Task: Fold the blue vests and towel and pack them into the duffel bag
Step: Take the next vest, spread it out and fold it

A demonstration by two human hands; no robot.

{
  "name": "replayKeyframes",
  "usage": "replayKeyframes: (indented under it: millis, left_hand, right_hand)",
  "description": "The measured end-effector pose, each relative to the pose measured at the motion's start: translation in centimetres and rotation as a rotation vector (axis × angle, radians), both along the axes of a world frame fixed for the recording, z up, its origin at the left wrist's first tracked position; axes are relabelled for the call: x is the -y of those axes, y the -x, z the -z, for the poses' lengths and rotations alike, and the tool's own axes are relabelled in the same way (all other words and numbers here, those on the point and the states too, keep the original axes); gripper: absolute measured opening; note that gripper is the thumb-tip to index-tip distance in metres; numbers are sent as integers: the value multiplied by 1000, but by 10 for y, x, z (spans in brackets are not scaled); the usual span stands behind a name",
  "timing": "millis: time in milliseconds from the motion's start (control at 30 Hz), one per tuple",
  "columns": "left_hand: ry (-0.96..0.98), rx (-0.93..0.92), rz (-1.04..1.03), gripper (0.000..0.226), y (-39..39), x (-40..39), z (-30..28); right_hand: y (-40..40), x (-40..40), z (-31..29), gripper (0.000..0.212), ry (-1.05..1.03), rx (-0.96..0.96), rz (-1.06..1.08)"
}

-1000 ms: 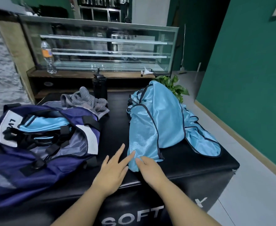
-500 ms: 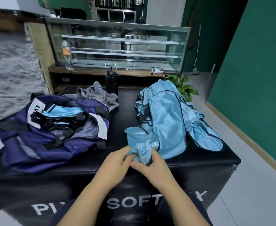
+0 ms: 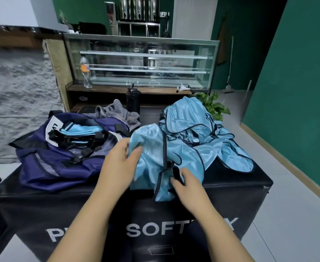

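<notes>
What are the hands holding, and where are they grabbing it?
Both hold one blue vest. The left hand grips its top left edge; the right hand pinches its dark-trimmed bottom edge.

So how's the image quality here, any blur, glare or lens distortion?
Head view: wide-angle bending bows the display case and walls; sheen glints on the held blue vest; the grey wall at left is smeared; both hands, left hand and right hand, look fairly sharp.
</notes>
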State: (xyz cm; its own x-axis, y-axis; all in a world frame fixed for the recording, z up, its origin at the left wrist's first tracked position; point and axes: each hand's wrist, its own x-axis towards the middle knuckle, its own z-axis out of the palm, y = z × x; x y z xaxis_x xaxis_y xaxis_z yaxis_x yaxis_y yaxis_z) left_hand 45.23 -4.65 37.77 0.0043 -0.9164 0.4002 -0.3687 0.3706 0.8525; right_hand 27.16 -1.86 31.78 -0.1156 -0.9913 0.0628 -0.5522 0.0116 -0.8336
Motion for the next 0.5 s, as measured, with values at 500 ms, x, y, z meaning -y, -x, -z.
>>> replayKeyframes:
  millis: [500]
  left_hand:
    - [-250,263,431,24,-4,-46,18]
  right_hand:
    - [-7,-36,-74,16,90,575,14]
